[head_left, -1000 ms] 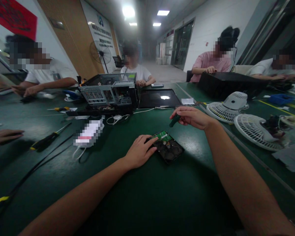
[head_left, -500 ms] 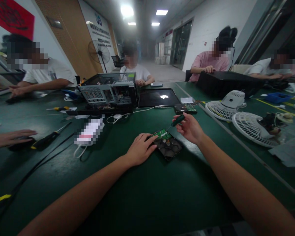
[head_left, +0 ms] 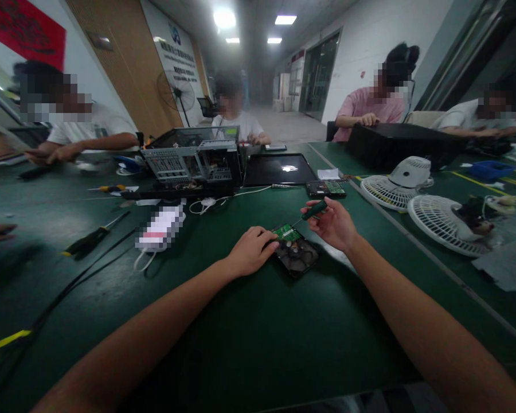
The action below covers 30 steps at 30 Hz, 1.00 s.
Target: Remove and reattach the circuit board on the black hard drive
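Observation:
A hard drive (head_left: 298, 256) lies on the green table with its green circuit board (head_left: 288, 232) facing up at the far end. My left hand (head_left: 253, 251) grips its left edge, thumb and fingers bent against the side. In my right hand (head_left: 333, 225) is a screwdriver with a dark green handle (head_left: 315, 210), pinched between thumb and fingers. The thin shaft slants down left toward the circuit board; whether its tip touches a screw is too small to tell.
Beyond stand an opened computer case (head_left: 189, 163), a black panel (head_left: 279, 170) and a second hard drive (head_left: 325, 189). A phone (head_left: 161, 228) and another screwdriver (head_left: 86, 241) lie left, white fan parts (head_left: 445, 223) right. Several people sit around the table.
My left hand has drawn slightly back on the drive's edge, showing more circuit board. The screwdriver handle tilts a little differently. A co-worker's hand at far left has moved away from a dark object.

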Tool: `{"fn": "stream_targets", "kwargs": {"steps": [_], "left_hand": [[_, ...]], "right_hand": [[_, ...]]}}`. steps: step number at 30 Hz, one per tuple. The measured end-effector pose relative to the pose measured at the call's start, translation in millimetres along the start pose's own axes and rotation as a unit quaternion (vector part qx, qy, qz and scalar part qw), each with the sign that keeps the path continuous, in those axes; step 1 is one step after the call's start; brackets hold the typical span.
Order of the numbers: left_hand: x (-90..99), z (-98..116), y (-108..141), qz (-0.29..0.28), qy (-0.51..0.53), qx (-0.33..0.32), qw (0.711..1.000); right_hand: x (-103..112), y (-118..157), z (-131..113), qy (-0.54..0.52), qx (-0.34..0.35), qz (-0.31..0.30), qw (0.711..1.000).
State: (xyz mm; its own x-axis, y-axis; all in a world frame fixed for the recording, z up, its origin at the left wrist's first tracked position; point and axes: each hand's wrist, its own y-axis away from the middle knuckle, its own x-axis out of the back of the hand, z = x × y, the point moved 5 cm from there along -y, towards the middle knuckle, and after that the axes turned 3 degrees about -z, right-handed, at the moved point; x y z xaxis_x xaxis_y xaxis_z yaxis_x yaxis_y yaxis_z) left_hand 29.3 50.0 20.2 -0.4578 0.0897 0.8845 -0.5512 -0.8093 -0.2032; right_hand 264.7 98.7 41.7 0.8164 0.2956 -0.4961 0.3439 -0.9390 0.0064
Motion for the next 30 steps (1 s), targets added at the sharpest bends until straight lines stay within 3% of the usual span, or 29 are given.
{"fn": "stream_targets", "kwargs": {"steps": [4,10,20,30], "left_hand": [[9.4,6,-25,0.041,-0.035,-0.014,0.998],[8.3,9,-51,0.043,-0.049,0.011,0.998],[-2.1,-12,-27,0.096,0.06,0.037,0.993],[13.0,-18,5,0.017,0.134,0.035,0.99]], "right_hand": [[-1,4,0,0.003,0.002,-0.009,1.0],[5,8,2,-0.01,0.004,0.005,1.0],[0,11,3,0.006,0.01,0.009,1.0],[-1,12,3,-0.004,0.009,0.004,1.0]]}}
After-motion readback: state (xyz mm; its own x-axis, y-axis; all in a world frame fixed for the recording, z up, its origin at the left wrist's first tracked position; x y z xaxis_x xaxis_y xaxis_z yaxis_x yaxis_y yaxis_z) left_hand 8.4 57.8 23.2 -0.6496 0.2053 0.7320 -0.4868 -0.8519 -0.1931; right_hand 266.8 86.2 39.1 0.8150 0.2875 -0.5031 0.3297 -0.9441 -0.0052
